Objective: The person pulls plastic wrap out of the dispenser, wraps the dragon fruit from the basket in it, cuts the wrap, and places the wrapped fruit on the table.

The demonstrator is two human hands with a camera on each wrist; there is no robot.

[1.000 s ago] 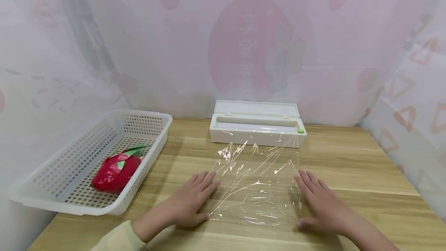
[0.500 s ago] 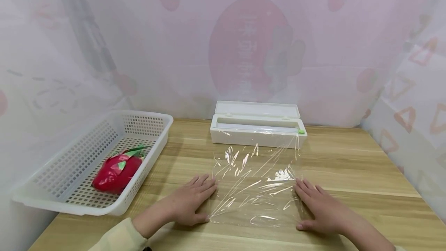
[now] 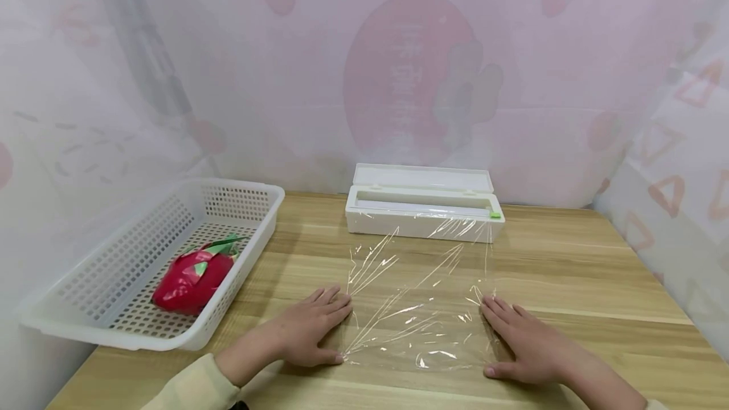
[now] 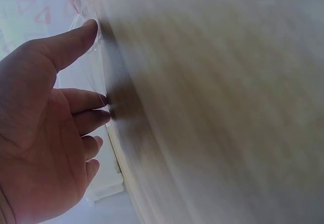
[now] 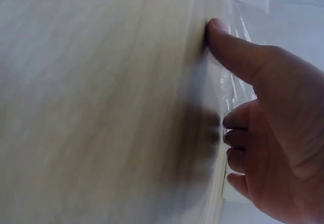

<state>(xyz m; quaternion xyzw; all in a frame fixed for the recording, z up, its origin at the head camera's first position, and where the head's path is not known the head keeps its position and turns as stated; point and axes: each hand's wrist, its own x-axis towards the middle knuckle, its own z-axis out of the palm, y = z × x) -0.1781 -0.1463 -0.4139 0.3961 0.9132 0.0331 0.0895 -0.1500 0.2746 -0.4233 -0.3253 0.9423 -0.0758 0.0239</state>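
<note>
A sheet of clear cling film (image 3: 421, 309) runs from a white dispenser box (image 3: 424, 225) down over the wooden table. My left hand (image 3: 304, 331) touches the film's left edge with its fingertips, thumb at the near left corner. On the opposite edge rests my right hand (image 3: 526, 343), its thumb near the near right corner. Both wrist views show the left hand (image 4: 45, 122) and right hand (image 5: 273, 133) with thumbs spread from the fingers and fingertips down on the table; the palms are raised. The box lid (image 3: 423, 177) is up, and a green slider (image 3: 495, 215) sits at its right end.
A white perforated basket (image 3: 273, 220) stands at the left, with a red dragon fruit (image 3: 190, 280) inside. The wooden table (image 3: 569, 271) ends at a printed curtain (image 3: 285, 81) behind the box and on both sides.
Both hands have slid slightly toward the near edge along the film's sides. The creases and glints in the film have shifted. Box, basket and fruit stay put.
</note>
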